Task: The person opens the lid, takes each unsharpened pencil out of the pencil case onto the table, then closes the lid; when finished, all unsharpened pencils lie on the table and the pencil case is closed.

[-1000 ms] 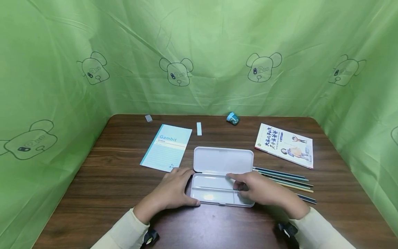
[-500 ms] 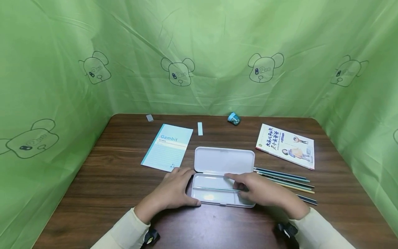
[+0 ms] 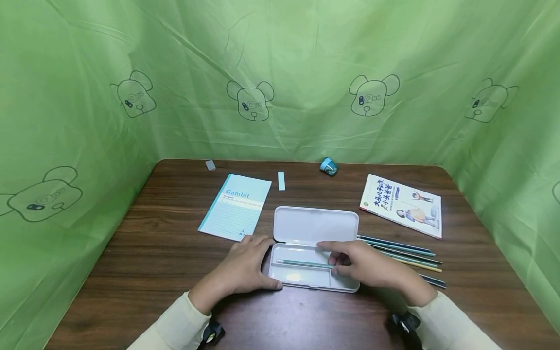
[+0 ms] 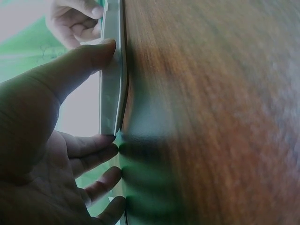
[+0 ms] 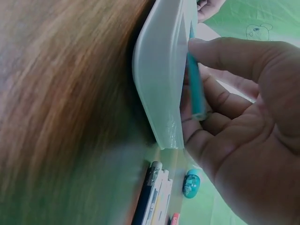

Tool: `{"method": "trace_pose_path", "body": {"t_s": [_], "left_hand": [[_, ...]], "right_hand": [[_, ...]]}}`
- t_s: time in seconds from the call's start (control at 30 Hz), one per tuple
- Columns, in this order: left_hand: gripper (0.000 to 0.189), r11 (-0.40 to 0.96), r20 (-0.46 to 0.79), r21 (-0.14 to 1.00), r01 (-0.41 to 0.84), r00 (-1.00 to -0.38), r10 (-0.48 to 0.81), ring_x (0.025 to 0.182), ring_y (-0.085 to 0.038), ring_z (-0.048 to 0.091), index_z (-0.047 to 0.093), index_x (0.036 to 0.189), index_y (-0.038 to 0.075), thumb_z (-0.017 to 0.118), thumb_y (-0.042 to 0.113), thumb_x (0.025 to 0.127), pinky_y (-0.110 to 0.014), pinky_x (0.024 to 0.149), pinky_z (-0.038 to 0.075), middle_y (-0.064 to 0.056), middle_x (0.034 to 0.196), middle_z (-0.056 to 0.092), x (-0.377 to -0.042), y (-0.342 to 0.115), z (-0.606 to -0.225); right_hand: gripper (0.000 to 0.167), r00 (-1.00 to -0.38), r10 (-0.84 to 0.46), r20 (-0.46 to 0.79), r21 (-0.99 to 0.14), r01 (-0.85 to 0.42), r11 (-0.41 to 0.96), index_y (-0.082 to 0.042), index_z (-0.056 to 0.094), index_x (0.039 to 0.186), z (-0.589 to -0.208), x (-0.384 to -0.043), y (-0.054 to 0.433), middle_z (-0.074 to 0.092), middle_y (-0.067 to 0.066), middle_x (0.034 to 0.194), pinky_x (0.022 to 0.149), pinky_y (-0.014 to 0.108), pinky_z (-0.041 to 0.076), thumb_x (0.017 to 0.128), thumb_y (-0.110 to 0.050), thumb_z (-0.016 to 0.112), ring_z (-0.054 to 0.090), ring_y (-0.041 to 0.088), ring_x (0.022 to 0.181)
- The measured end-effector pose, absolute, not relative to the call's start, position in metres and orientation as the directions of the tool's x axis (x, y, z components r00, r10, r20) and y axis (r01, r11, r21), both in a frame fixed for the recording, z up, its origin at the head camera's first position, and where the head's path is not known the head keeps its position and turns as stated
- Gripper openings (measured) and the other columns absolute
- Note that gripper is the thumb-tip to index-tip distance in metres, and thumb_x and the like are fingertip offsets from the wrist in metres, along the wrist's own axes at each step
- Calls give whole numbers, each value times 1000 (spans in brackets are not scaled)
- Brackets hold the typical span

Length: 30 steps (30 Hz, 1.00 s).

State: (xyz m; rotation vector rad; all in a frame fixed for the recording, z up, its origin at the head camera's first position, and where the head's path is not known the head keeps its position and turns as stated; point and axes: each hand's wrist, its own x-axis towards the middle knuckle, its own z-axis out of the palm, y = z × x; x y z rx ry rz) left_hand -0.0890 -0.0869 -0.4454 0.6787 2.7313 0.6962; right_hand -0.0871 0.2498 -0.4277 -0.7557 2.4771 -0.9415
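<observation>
A white pencil case lies with its lid folded back on the table. My left hand holds its front left corner, the thumb against the front wall and the other fingers by the left side. My right hand pinches a green pencil over the tray, close along the divider. In the right wrist view the thumb presses on the green pencil near its end, just above the case wall. The right index finger reaches toward the hinge.
Several pencils lie to the right of the case. A storybook is behind them, a light blue notebook at left. Farther back are a teal sharpener, a pale blue strip and a small grey eraser-like block.
The green pencil shows more plainly and slants slightly, its left end farther back. The right hand's fingers have shifted a little on it; the left hand stays in place.
</observation>
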Motion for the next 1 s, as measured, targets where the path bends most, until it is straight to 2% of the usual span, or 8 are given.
{"method": "trace_pose_path", "body": {"t_s": [0.17,0.43,0.6,0.73,0.87,1.0], "left_hand": [[94,780,-114,498,378,-863,492,139,-33,56,64,151,12,99,57,76,-62,116,46,-6,155,65,-89,-87,-446],[96,785,-125,497,370,-865,486,140,-33,56,63,151,12,99,57,75,-62,117,46,-6,156,65,-89,-87,-446],[95,786,-125,494,372,-864,488,140,-33,56,63,151,12,99,57,76,-62,117,46,-6,156,65,-89,-86,-446],[95,787,-123,491,373,-865,487,142,-35,55,63,151,12,99,57,75,-64,118,45,-7,157,64,-89,-86,-446],[95,793,-126,483,372,-866,483,144,-37,55,63,151,12,99,58,75,-65,119,45,-8,158,64,-89,-86,-446],[95,793,-126,481,374,-866,485,145,-38,54,63,151,12,99,58,76,-65,119,45,-8,158,64,-89,-86,-446]], "right_hand": [[61,-811,-570,-134,-753,-291,591,-8,63,157,-427,-85,257,75,-7,103,83,24,58,99,0,78,65,3,94],[70,-815,-575,-66,-884,-220,412,2,54,161,-425,-85,297,80,8,109,85,25,62,95,3,79,71,8,98],[71,-844,-534,-49,-922,-167,348,8,48,162,-420,-85,335,81,16,109,79,27,64,96,9,75,75,9,96],[70,-870,-493,-22,-924,-172,343,12,45,162,-416,-82,369,81,19,110,82,29,66,97,9,74,79,17,97],[71,-908,-418,-22,-910,-155,384,9,44,163,-420,-79,405,81,17,111,89,28,66,99,9,73,80,20,99],[71,-948,-312,-58,-868,-106,486,4,45,165,-429,-79,437,83,9,110,88,22,63,100,4,75,80,14,99]]}}
